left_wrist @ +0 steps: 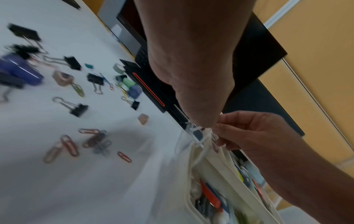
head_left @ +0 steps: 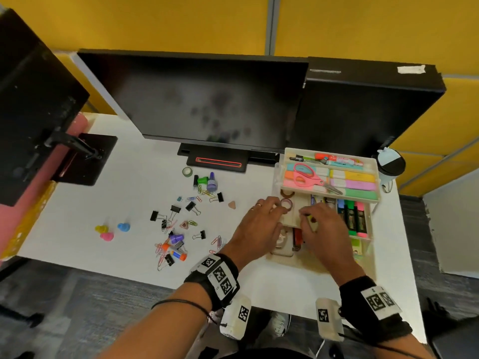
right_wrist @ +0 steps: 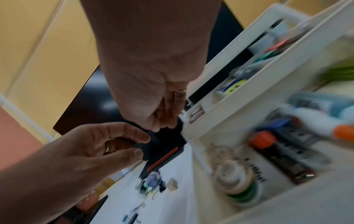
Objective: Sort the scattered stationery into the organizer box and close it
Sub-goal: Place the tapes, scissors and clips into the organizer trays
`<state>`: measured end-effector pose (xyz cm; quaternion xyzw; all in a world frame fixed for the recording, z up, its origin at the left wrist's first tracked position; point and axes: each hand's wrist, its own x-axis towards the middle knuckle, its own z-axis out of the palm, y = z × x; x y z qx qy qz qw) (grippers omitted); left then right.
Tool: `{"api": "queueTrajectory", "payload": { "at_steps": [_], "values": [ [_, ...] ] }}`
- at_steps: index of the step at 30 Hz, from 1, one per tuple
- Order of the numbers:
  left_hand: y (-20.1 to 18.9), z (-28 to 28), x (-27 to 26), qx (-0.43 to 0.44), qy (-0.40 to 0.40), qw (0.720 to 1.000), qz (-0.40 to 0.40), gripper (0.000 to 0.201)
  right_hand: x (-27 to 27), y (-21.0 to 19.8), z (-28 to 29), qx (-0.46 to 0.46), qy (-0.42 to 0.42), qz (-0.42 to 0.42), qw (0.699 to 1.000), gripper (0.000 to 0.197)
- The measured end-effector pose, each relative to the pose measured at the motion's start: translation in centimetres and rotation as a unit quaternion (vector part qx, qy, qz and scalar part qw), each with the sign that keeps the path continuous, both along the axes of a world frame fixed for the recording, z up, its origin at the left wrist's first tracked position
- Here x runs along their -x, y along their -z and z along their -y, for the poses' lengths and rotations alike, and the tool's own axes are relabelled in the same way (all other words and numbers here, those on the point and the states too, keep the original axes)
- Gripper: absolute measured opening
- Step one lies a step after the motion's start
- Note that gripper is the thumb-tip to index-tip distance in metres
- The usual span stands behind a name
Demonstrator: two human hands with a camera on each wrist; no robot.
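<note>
The cream tiered organizer box (head_left: 363, 199) stands open at the table's right; its top tray holds highlighters and pink scissors (head_left: 307, 176). Both hands hover over the middle tray. My left hand (head_left: 274, 211) has loosely curved fingers beside a pink tape roll (head_left: 286, 203) lying in the tray, thumb and forefinger apart (right_wrist: 141, 144). My right hand (head_left: 307, 217) has its fingers bunched and curled at the tray's inner edge (left_wrist: 216, 134); what they hold is hidden. Binder clips (head_left: 176, 209), paper clips (head_left: 160, 252), a glue stick (head_left: 178, 255) and stamps (head_left: 212, 182) lie scattered to the left.
A dark monitor (head_left: 207, 99) and its base (head_left: 217, 161) stand behind the clutter. A black case (head_left: 363, 107) rises behind the organizer, with a lidded cup (head_left: 390, 164) at its right. Coloured push pins (head_left: 107, 235) and a tan eraser (head_left: 232, 204) lie on the white table.
</note>
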<state>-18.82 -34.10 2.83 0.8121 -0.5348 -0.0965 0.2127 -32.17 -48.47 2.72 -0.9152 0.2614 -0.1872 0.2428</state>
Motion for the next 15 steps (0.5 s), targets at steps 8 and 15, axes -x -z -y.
{"api": "queueTrajectory", "payload": {
  "at_steps": [8, 15],
  "values": [
    [1.2, -9.0, -6.4, -0.073, -0.124, 0.990, -0.010, 0.033, -11.0, 3.1, -6.4, -0.072, -0.130, -0.144, 0.978, 0.034],
    [3.2, -17.9, -11.3, -0.129, -0.214, 0.966, -0.065, 0.035, -17.7, 8.7, -9.4, -0.090, -0.177, -0.279, 0.939, 0.057]
  ]
}}
